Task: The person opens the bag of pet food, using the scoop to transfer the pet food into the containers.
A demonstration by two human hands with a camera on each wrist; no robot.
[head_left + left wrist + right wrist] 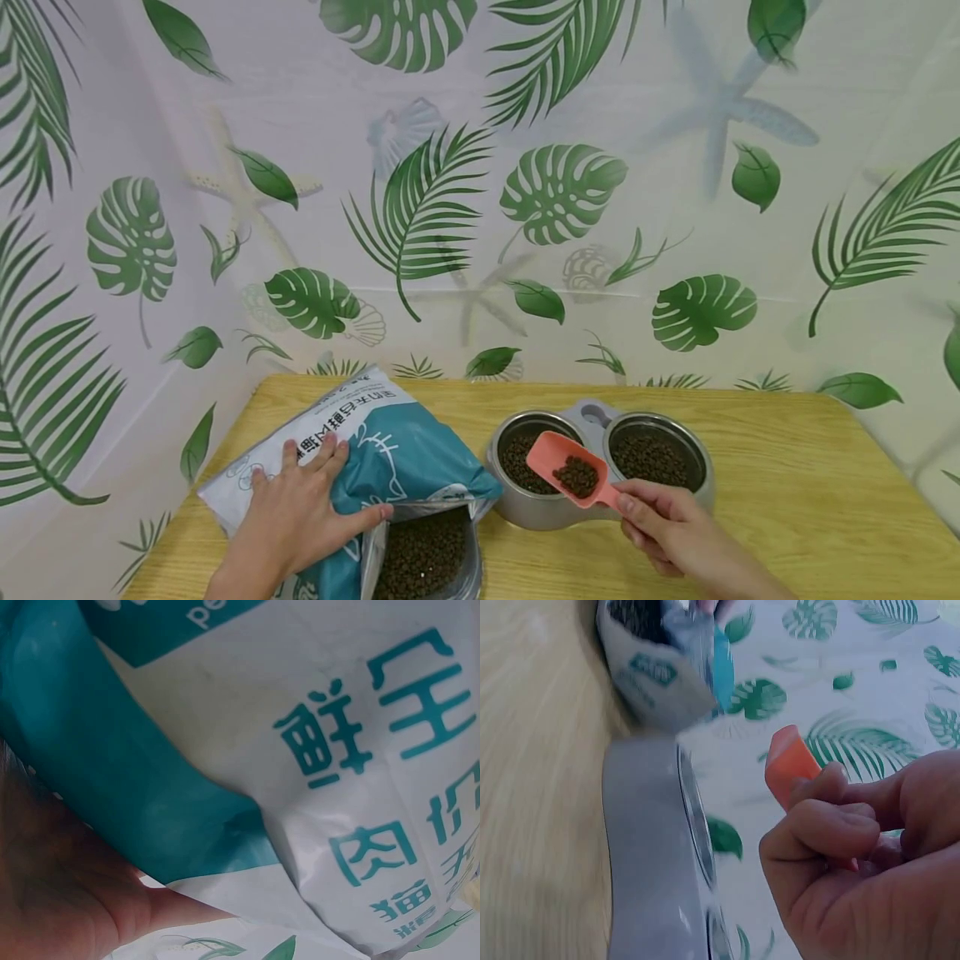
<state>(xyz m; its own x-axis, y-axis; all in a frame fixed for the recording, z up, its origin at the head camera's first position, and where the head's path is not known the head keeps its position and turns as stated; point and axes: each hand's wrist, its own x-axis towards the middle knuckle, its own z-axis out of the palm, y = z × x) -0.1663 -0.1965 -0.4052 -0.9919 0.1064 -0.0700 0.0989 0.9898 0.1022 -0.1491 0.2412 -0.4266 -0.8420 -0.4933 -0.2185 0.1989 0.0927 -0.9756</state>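
In the head view my right hand (667, 525) pinches the handle of a coral-pink scoop (543, 454) with brown kibble (577, 477) in it. The scoop is above the left bowl of a grey double pet feeder (525, 508); both metal bowls contain kibble. My left hand (300, 508) lies spread on a white and teal pet food bag (420, 442), which is on its side with its mouth towards me and kibble (423, 554) inside. Up close, the left wrist view has the bag's printed face (225, 735). In the right wrist view, curled fingers (817, 832) grip the scoop.
A yellow wood-grain table (810, 492) carries the bag and the feeder. Behind and to the left hangs a pale sheet (450, 208) printed with green leaves, shells and starfish. The bag's open mouth is just left of the feeder.
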